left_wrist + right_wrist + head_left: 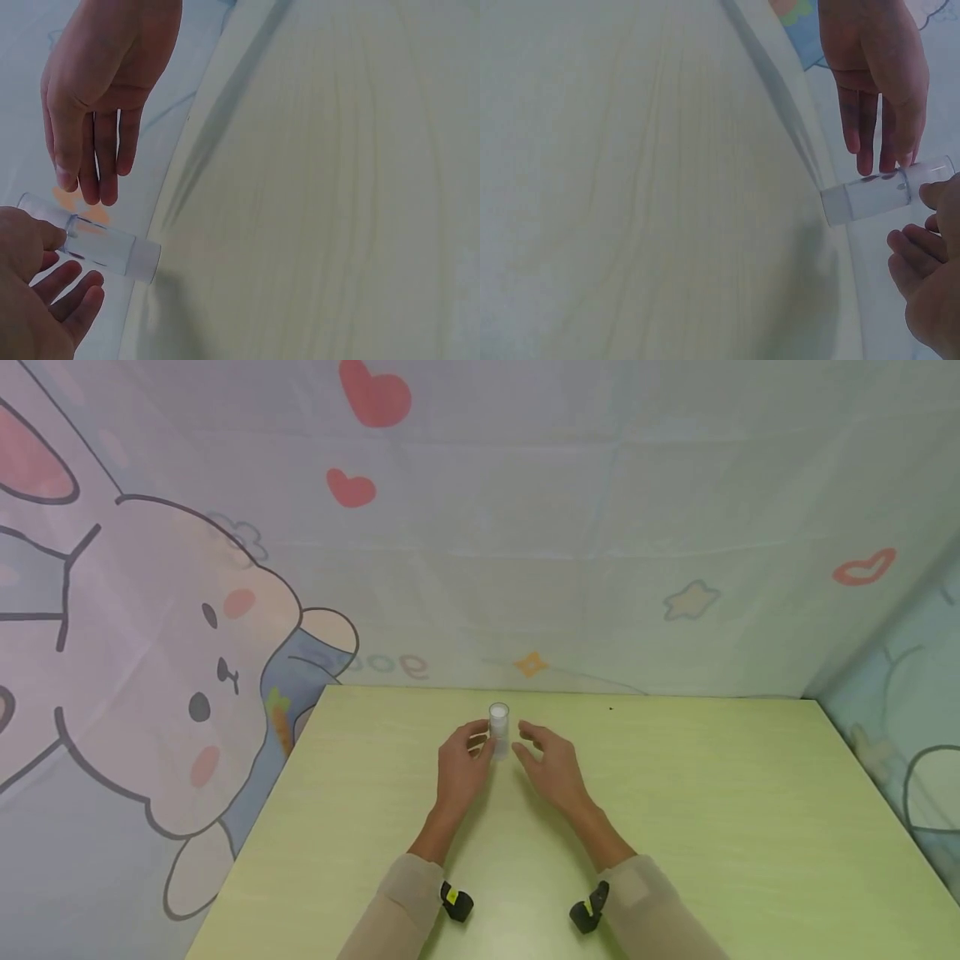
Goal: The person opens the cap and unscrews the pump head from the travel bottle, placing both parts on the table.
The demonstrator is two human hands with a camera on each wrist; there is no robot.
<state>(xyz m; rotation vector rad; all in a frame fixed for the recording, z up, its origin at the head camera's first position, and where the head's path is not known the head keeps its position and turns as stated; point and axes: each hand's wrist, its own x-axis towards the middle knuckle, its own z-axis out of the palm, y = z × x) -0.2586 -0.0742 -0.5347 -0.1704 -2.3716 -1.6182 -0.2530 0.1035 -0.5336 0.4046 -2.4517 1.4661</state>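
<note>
A small clear cylindrical bottle (pixel 498 731) with a white end stands upright toward the back edge of the table. My left hand (pixel 463 768) is right at its left side, thumb and fingers loosely bent around that side. To its right, my right hand (pixel 553 770) is apart from the bottle, with bent, spread fingers and nothing held. In the left wrist view, the left hand (pixel 30 277) overlaps the clear end of the bottle (pixel 105 244). The right wrist view shows the left hand's fingertips (pixel 904 159) at the edge of the bottle (pixel 877 195).
The pale yellow-green table (pixel 712 827) ends just behind the bottle, against a hanging cloth backdrop (pixel 600 527) printed with hearts and a rabbit. A tiny dark speck (pixel 611 708) lies near the back edge. Black wrist cameras (pixel 457 903) sit at both sleeve cuffs.
</note>
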